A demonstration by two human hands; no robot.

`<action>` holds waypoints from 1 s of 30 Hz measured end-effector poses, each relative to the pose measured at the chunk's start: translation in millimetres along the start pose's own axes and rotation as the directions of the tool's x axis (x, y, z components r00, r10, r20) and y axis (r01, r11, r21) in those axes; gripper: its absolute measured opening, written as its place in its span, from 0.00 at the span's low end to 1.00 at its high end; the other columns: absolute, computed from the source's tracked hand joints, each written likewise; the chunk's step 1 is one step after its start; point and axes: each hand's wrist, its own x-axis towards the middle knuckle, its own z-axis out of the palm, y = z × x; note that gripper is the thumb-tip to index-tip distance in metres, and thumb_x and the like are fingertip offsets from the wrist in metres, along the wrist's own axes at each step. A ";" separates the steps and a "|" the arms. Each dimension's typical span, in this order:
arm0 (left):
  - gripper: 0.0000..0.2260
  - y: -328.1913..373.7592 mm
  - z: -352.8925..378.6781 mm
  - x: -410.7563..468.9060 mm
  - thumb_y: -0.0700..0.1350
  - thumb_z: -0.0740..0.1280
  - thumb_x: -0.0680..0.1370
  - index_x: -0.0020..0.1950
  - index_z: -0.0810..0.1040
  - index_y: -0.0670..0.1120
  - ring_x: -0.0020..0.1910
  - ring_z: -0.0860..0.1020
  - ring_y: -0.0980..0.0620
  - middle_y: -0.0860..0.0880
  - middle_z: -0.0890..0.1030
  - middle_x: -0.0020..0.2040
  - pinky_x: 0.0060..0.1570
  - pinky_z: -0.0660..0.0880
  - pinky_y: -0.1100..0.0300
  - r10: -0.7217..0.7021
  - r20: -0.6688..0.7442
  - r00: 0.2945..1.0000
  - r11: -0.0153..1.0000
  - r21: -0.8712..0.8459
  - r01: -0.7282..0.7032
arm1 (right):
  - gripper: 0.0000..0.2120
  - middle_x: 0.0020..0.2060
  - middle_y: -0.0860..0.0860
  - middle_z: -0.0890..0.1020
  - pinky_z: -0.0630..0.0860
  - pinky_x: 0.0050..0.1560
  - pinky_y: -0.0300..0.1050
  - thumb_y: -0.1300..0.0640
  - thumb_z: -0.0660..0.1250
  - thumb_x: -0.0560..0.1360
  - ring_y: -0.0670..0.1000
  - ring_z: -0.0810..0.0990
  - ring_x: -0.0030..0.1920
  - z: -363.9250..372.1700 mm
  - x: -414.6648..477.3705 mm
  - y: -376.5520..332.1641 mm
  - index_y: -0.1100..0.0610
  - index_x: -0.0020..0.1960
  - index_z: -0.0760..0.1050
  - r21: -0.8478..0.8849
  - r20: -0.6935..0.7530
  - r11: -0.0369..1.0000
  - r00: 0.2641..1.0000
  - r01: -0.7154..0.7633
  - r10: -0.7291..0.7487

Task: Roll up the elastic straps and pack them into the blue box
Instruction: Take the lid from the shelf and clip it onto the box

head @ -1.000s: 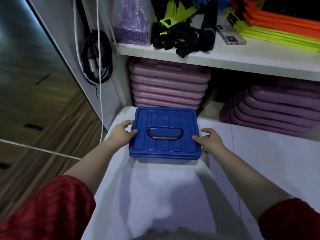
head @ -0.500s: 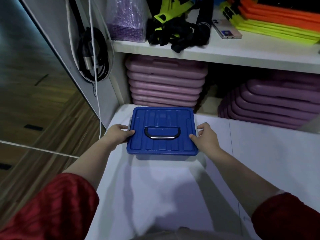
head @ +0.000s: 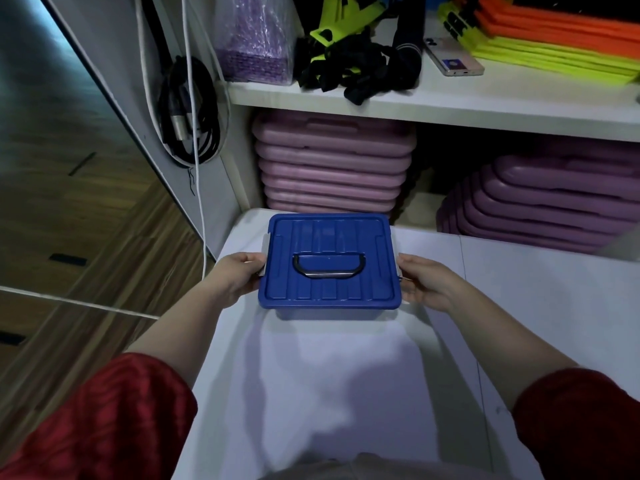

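Observation:
A blue box (head: pixel 329 233) with a ribbed lid and a dark metal handle sits on the white tabletop (head: pixel 329 375), its lid on. My left hand (head: pixel 239 275) grips its left side at the clear latch. My right hand (head: pixel 422 278) grips the right side in the same way. A tangle of black elastic straps (head: pixel 349 69) with yellow-green pieces lies on the white shelf (head: pixel 450 102) above and behind the box.
Stacks of purple step boards (head: pixel 332 161) fill the space under the shelf behind the box. A phone (head: pixel 453 58), orange and yellow mats (head: pixel 554 46) and a purple bagged item (head: pixel 256 39) rest on the shelf. Cables (head: pixel 188 109) hang at the left; wooden floor lies beyond the table's left edge.
Both hands have shifted from the lid's corners down onto the side latches. The box stays in the same place on the table.

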 end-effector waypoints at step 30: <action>0.14 52.1 34.6 45.7 0.50 0.70 0.75 0.53 0.81 0.41 0.49 0.81 0.45 0.44 0.84 0.48 0.51 0.76 0.55 0.288 -0.122 0.950 0.736 0.663 -0.138 | 0.16 0.45 0.57 0.82 0.81 0.46 0.59 0.51 0.70 0.72 0.58 0.82 0.40 24.2 35.6 -11.9 0.59 0.54 0.73 -0.320 -0.298 0.938 0.925 0.135 -0.235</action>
